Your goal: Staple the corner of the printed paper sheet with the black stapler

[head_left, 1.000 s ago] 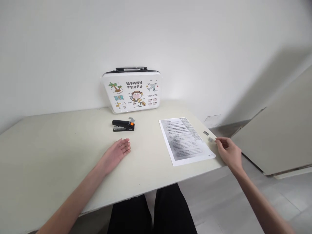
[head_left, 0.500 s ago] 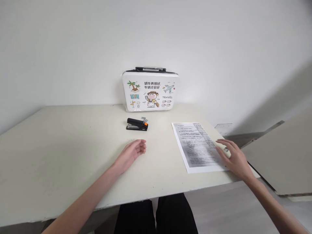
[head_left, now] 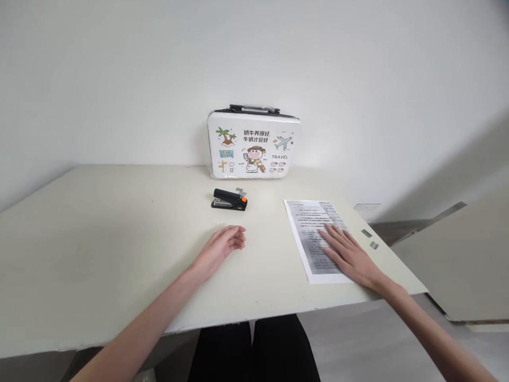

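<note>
Flat across a printed sheet of paper lies my right hand, its fingers spread and covering part of the text. My left hand rests on its side on the table, fingers loosely bent with nothing in them. Just beyond it stands a black stapler with an orange button, apart from the fingers. Small grey strips that look like staples lie behind the stapler. Two more little grey pieces sit to the right of the paper.
A white carry case with cartoon prints and a black handle stands upright against the wall. The pale table ends at a front edge above my legs. At the right, beyond the table's side, is a light panel.
My right hand has moved left from the table's right side onto the paper and flattened, uncovering the small grey pieces. My left hand stays put; the view has shifted slightly.
</note>
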{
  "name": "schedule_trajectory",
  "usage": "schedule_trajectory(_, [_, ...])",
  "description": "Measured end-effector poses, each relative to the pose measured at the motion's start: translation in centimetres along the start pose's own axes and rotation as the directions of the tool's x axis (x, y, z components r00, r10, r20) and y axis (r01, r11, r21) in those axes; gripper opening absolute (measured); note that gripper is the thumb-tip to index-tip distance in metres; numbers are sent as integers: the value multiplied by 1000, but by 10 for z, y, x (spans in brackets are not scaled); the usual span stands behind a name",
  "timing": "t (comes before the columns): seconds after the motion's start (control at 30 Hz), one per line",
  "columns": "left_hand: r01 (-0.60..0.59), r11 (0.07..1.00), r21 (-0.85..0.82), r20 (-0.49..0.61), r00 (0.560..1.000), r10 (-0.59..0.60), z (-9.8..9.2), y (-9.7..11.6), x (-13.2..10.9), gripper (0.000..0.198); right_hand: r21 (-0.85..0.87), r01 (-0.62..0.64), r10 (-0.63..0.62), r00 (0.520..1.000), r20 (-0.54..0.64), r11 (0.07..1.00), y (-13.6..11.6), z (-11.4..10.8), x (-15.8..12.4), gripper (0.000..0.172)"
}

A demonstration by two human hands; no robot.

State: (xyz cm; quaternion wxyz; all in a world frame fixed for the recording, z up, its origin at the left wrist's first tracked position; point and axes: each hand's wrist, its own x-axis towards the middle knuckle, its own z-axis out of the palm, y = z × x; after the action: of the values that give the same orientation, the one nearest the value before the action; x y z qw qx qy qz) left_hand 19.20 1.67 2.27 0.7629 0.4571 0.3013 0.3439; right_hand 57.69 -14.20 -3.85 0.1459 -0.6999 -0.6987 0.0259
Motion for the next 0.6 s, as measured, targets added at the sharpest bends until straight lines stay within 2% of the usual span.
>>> schedule_trajectory(0.2, [-22,997,70,15,1000,21,-1,-2,0,24,-11,22,-22,1000,4,1000,-21,2,-3,62])
schedule_trajectory(0.43, [-81,959,270,37,997,74,2,-3,-2,28,-13,57,-57,998,-39,998,-51,5,-4,63])
schedule_trajectory(0.53, [-164,888,430,63,986,152,5,-3,-5,27,-2,91,-91,994,-63,996,-74,7,-8,63])
schedule_trajectory(0.6, [-225,794,565,91,973,210,7,-3,-7,27,-1,116,-115,991,-69,993,-93,8,-11,62])
